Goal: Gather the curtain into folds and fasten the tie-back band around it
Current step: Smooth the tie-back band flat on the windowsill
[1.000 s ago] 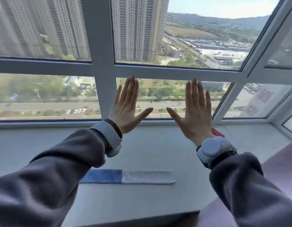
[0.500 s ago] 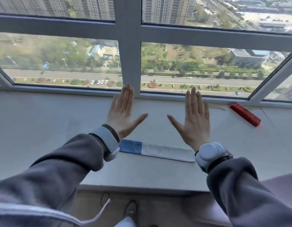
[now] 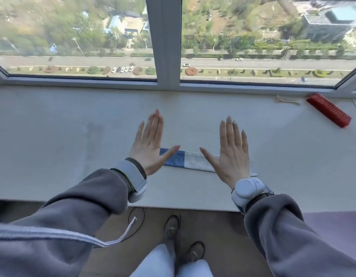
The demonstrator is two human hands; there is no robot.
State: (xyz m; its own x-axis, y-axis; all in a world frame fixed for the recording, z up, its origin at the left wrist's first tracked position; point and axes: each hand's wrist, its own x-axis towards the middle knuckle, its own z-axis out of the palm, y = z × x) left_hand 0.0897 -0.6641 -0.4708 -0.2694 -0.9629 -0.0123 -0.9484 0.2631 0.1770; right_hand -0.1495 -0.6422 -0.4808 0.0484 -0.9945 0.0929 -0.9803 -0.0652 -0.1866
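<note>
Your left hand [image 3: 148, 145] and right hand [image 3: 232, 154] hover flat, fingers spread, holding nothing; flat blue-and-white fabric tie-back band [image 3: 188, 159] lies on the pale grey counter [image 3: 73, 136] beneath and between them

A single wide-angle view from the person's head looks steeply forward and down. The window sill [image 3: 53, 136] crosses the middle of the frame at close range, window panes fill the top, and the floor [image 3: 153, 226] lies at bottom centre.
</note>
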